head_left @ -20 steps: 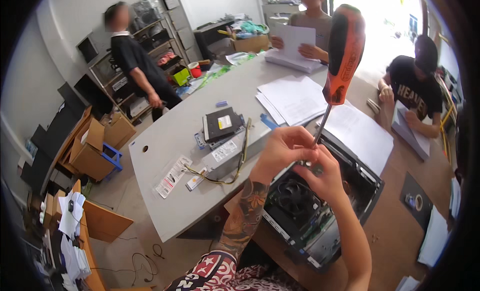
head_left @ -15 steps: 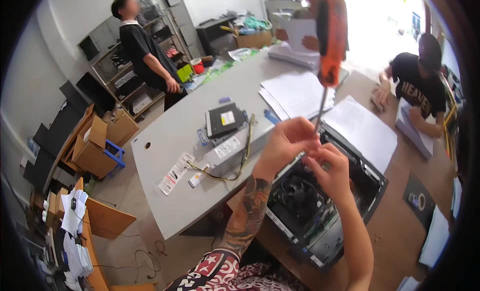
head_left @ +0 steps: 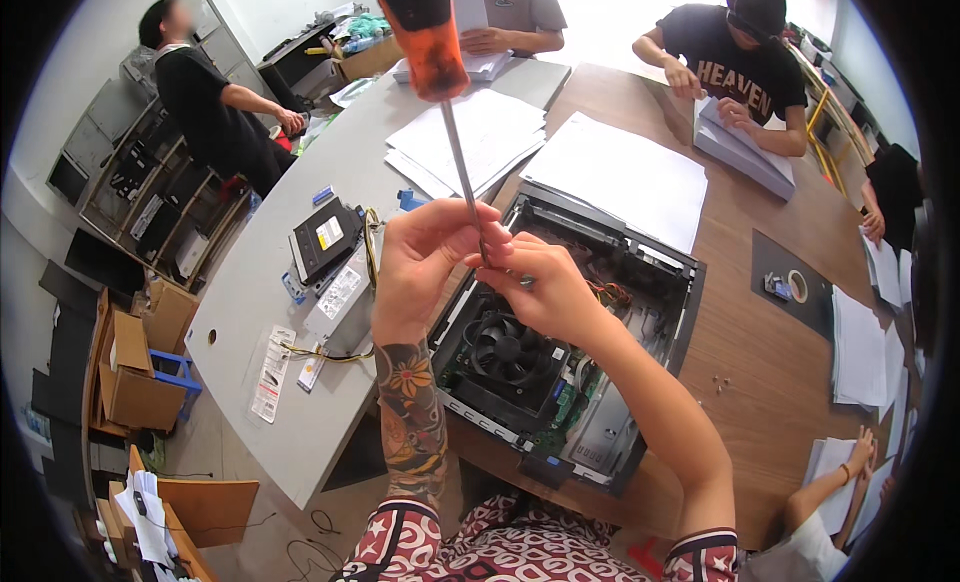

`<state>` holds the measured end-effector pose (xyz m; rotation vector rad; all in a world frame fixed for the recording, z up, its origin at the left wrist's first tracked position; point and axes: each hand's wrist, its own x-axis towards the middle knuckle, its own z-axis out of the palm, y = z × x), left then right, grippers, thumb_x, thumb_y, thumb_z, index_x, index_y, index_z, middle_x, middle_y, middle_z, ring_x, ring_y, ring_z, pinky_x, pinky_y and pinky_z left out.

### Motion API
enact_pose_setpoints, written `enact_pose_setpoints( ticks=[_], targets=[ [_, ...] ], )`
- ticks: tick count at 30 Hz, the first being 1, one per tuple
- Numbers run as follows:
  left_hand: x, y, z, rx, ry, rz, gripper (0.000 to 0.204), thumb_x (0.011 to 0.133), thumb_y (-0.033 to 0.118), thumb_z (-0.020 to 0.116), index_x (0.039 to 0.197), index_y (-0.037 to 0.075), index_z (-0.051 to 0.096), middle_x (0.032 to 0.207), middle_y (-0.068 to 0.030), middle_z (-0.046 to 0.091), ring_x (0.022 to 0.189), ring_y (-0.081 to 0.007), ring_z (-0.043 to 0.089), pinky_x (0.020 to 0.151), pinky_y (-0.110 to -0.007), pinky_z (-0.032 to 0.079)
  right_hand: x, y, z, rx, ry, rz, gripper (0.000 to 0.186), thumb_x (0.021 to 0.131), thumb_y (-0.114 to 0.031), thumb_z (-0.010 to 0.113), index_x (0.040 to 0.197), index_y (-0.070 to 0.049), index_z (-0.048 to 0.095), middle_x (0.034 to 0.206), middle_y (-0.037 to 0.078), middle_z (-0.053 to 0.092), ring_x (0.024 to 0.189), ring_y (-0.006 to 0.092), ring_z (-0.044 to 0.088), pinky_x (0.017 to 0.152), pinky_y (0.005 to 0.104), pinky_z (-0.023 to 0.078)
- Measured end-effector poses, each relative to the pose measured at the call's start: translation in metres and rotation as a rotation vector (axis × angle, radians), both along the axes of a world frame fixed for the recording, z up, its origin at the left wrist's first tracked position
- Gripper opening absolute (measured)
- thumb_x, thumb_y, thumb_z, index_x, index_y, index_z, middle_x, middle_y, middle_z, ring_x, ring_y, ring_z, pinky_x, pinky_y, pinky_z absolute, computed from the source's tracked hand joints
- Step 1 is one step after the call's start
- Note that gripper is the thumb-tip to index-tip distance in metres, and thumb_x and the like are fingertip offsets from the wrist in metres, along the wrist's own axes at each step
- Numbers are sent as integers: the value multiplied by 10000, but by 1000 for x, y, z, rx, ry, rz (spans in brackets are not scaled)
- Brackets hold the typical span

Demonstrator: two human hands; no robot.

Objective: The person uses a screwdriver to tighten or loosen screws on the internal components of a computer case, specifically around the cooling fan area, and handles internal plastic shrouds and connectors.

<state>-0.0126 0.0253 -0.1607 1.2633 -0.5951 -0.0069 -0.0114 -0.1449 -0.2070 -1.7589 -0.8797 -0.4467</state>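
An orange and black screwdriver (head_left: 440, 62) points handle up above an opened desktop computer case (head_left: 690, 282). My left hand (head_left: 425, 257) is closed, its thumb and fingers pinching the lower shaft. Right at the tip, the fingers of my right hand (head_left: 545, 287) are pressed together. Whatever they pinch is too small and covered to make out. Below my hands the case shows a black cooling fan (head_left: 508, 350), a green circuit board and coloured wires. My right forearm crosses over part of the case.
Left of the case lie a disc drive (head_left: 325, 237), a metal power supply (head_left: 340, 302) with cables and an opened blister card (head_left: 270, 374). Paper sheets (head_left: 620, 177) adjoin the case's far edge. Small screws (head_left: 720, 385) and a tape roll (head_left: 797, 286) lie right. Several people are around the tables.
The view has swung right, so the case and both hands appear further left and more people show at the right. My hands still meet at the screwdriver's tip.
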Motion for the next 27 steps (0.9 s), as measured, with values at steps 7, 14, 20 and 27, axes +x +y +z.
enact_pose_setpoints(
  ticks=[7, 14, 20, 27],
  targets=[
    [13, 10, -16, -118, -71, 127, 300, 767, -49, 764, 1025, 4, 622, 858, -76, 659, 840, -174, 664, 737, -298, 549, -7, 10, 6, -29, 31, -56, 163, 825, -147, 727, 937, -40, 672, 792, 83, 636, 795, 285, 581, 731, 378, 483],
    [11, -5, -9, -160, -101, 49, 356, 884, 128, 704, 1168, -11, 541, 925, -104, 630, 872, -194, 635, 826, -369, 529, 2, 6, -5, -67, 51, -49, 134, 812, -111, 720, 913, -39, 670, 812, 99, 646, 780, 294, 595, 747, 375, 490],
    [3, 7, -3, -46, 26, -26, 241, 940, 150, 628, 1053, -63, 624, 921, -150, 672, 879, -234, 672, 791, -372, 546, -1, 8, -2, 3, 108, 57, 144, 845, -74, 681, 981, -27, 681, 818, 130, 644, 770, 321, 617, 733, 404, 489],
    [16, 0, -16, -175, -80, 134, 246, 787, -14, 767, 998, 1, 643, 850, -87, 660, 758, -159, 660, 694, -253, 545, -7, 7, 6, -29, 29, -43, 154, 841, -137, 709, 967, -52, 687, 805, 88, 646, 821, 268, 602, 737, 371, 491]
  ],
)
